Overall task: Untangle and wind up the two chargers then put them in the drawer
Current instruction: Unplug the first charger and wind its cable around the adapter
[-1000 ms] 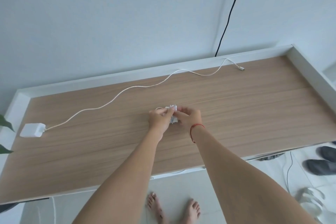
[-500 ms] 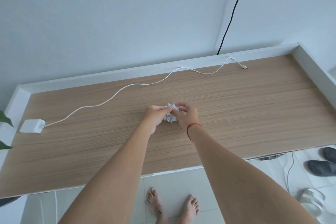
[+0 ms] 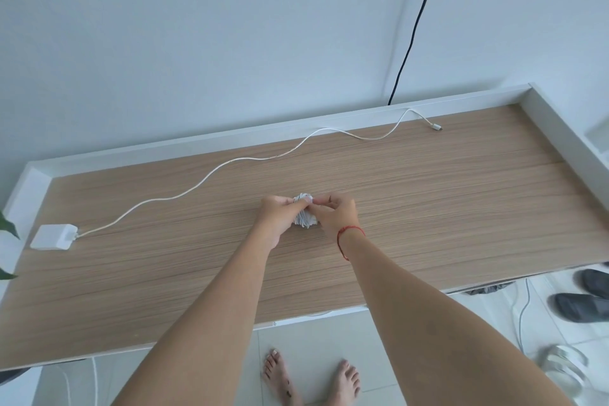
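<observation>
A small wound bundle of white charger cable (image 3: 304, 216) sits between both hands over the middle of the wooden desk (image 3: 428, 208). My left hand (image 3: 278, 217) pinches its left side. My right hand (image 3: 336, 216), with a red string at the wrist, pinches the top right. A second charger lies stretched out: its white power brick (image 3: 54, 237) rests at the desk's far left, its white cable (image 3: 230, 161) snakes along the back, and the plug end (image 3: 436, 127) lies at the back right. No drawer is visible.
A raised white rim (image 3: 197, 142) runs round the desk's back and sides. A black cable (image 3: 412, 33) hangs down the wall. Green leaves (image 3: 8, 231) poke in at the left edge. Dark slippers (image 3: 583, 305) and white sandals (image 3: 563, 364) lie on the tiled floor at right.
Both hands stay on the bundle, and their fingers have shifted slightly around it. The stretched-out charger has not moved.
</observation>
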A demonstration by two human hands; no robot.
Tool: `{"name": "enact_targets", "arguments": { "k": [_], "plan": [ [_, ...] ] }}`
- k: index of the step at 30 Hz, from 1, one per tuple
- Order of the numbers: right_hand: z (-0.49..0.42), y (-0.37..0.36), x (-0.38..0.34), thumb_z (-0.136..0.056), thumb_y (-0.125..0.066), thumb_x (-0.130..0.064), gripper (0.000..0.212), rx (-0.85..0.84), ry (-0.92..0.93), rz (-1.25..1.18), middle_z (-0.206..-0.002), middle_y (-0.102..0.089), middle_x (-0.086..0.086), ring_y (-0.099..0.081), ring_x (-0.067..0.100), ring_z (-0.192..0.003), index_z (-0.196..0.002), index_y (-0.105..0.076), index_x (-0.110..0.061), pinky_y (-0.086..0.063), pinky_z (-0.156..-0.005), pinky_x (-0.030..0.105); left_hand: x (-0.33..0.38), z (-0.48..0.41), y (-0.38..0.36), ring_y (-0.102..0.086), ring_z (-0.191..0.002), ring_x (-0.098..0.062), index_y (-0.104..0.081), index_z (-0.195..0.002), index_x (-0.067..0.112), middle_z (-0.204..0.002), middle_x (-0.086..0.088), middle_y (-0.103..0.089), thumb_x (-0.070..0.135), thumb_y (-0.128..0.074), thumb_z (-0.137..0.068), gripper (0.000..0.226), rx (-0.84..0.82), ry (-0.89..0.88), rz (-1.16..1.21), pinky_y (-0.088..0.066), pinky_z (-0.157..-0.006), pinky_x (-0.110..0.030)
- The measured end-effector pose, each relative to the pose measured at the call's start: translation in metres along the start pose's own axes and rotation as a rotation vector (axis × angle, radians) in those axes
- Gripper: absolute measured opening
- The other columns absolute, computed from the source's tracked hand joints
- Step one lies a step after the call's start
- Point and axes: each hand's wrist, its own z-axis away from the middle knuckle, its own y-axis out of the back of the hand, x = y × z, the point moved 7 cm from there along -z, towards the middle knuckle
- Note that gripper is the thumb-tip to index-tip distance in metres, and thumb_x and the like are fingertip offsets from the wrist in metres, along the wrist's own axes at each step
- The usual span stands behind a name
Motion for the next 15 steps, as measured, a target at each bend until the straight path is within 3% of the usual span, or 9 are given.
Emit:
{"name": "enact_targets", "arguments": {
  "k": [3, 8, 10, 13, 15],
  "plan": [
    [0.001, -0.001, -0.003, -0.074, -0.078, -0.018, 0.010, -0.010, 0.002, 0.049, -0.092, -0.070, 0.004, -0.062, 0.017, -0.085, -0.071, -0.068, -0.020, -0.056, -0.079, 0.035, -0.012, -0.002, 0.009, -0.057, -0.064, -0.011, -0.069, -0.084, 0.014, -0.073, 0.002, -0.063, 0.035, -0.069, -0.085, 0.021, -0.035, 0.132, 0.102, -0.054, -0.085, -0.033],
    [0.006, -0.002, -0.010, -0.075, -0.074, -0.016, 0.021, 0.035, 0.039, 0.113, -0.073, -0.060, 0.002, -0.055, 0.017, -0.072, -0.059, -0.061, -0.019, -0.044, -0.058, 0.020, -0.008, 0.001, 0.016, -0.060, -0.065, -0.007, -0.071, -0.089, 0.014, -0.073, 0.004, -0.066, 0.033, -0.065, -0.089, 0.020, -0.053, 0.073, 0.003, -0.050, -0.075, -0.028],
    [0.005, -0.005, -0.009, -0.075, -0.074, -0.017, 0.026, 0.032, 0.030, 0.138, -0.073, -0.059, 0.001, -0.056, 0.019, -0.078, -0.055, -0.058, -0.020, -0.043, -0.059, 0.021, -0.006, 0.002, 0.016, -0.060, -0.065, -0.006, -0.071, -0.094, 0.013, -0.073, 0.004, -0.066, 0.031, -0.066, -0.089, 0.020, -0.053, 0.047, -0.024, -0.048, -0.071, -0.024],
    [0.004, -0.008, -0.009, -0.072, -0.075, -0.020, 0.027, 0.042, 0.014, 0.159, -0.081, -0.063, 0.003, -0.058, 0.026, -0.102, -0.051, -0.059, -0.023, -0.044, -0.068, 0.025, -0.003, 0.003, 0.015, -0.059, -0.061, -0.003, -0.071, -0.096, 0.010, -0.073, 0.003, -0.066, 0.027, -0.061, -0.093, 0.020, -0.069, 0.023, -0.082, -0.041, -0.058, -0.017],
    [0.005, -0.008, -0.011, -0.073, -0.076, -0.022, 0.018, 0.056, 0.007, 0.158, -0.093, -0.066, 0.008, -0.059, 0.028, -0.102, -0.061, -0.064, -0.019, -0.046, -0.070, 0.027, 0.000, 0.002, 0.014, -0.056, -0.059, -0.003, -0.070, -0.096, 0.008, -0.070, 0.003, -0.064, 0.028, -0.059, -0.094, 0.023, -0.062, 0.009, -0.120, -0.038, -0.054, -0.017]
  ]
}}
